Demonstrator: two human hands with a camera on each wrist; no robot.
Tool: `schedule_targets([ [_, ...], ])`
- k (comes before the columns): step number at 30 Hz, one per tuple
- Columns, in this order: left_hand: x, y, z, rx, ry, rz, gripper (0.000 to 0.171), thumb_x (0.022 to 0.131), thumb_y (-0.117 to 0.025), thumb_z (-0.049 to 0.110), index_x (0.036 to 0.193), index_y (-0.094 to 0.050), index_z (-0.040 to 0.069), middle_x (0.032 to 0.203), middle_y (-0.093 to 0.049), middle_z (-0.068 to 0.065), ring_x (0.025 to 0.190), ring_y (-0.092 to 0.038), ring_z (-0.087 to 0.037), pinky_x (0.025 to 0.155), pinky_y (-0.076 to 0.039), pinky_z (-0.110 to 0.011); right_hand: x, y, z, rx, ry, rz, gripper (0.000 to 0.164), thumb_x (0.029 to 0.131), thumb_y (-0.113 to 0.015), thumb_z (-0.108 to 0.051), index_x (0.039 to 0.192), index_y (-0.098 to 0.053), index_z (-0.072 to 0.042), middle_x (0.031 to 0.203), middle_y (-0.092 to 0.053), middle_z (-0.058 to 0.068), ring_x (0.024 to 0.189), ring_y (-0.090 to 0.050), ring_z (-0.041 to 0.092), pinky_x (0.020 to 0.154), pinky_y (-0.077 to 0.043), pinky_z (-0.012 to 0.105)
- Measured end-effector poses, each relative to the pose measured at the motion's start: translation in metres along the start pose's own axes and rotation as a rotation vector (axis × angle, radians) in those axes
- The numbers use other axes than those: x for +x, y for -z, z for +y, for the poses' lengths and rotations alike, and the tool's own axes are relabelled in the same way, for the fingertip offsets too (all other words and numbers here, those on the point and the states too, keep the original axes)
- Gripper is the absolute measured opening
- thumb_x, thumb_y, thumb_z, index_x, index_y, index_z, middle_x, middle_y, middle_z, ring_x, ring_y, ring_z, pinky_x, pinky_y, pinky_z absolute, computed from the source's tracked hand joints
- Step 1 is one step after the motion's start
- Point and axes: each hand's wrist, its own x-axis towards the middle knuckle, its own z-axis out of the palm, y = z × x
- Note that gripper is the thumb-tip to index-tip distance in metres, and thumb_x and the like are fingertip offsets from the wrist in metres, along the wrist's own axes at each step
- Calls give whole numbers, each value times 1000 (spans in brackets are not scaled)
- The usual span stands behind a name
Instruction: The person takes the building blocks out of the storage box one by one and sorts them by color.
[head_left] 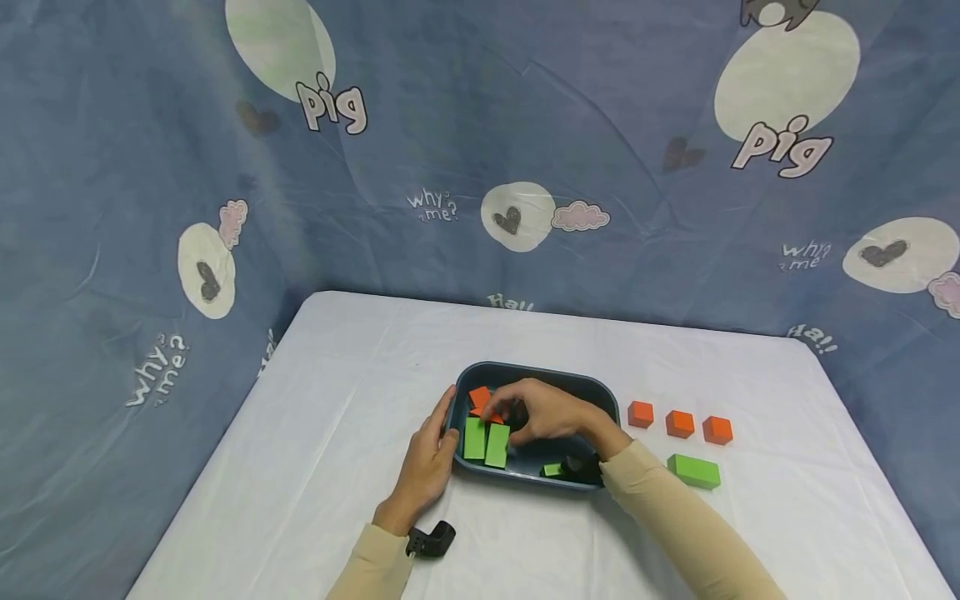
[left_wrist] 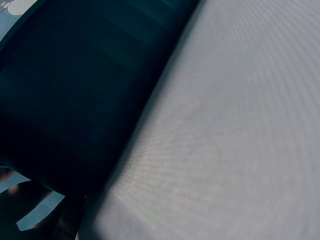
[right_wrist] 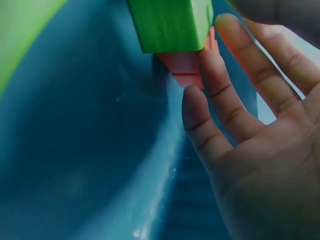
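A dark blue plastic bin [head_left: 540, 371] sits on the white table. My left hand [head_left: 426, 458] rests against its left end, fingers fairly straight along the outer wall; the left wrist view shows dark fingers [left_wrist: 30, 205] beside the bin. My right hand [head_left: 551, 410] reaches into the bin, its fingers spread and slightly bent by a green block [head_left: 497, 446]. Another green block [head_left: 474, 438] stands beside that one, with orange blocks [head_left: 480, 397] behind them. In the right wrist view, fingertips are close to a green block [right_wrist: 167, 25] and an orange block [right_wrist: 187, 67]; contact is unclear.
Right of the bin, three orange cubes [head_left: 680, 423] stand in a row, with a long green block [head_left: 693, 472] in front of them. A further green piece [head_left: 552, 470] lies inside the bin near my right wrist. Blue patterned cloth [head_left: 420, 267] hangs behind the table.
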Motion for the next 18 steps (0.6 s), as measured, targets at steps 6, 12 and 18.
schedule_targets([
  [6,0,1,0,-7,7,-2,67,98,-48,-1,162,-30,11,156,-44,-17,139,-45,-32,112,-36,-53,0,-2,0,-12,-29,-48,46,75,-85,3,115,-74,-15,106,-70,-2,89,-61,22,74,-54,30],
  [12,-1,2,2,-14,8,1,67,98,-48,-1,161,-31,12,155,-44,-16,138,-46,-31,112,-37,-52,0,-3,0,-19,-47,-92,45,74,-87,4,113,-75,-17,107,-70,-6,88,-61,17,79,-54,30],
  [18,-1,1,1,-22,2,-1,67,98,-47,-1,162,-31,13,156,-43,-15,139,-45,-31,112,-37,-52,-2,-5,-1,-70,-59,-129,48,72,-86,8,111,-78,-19,113,-68,-14,103,-61,7,95,-51,27],
])
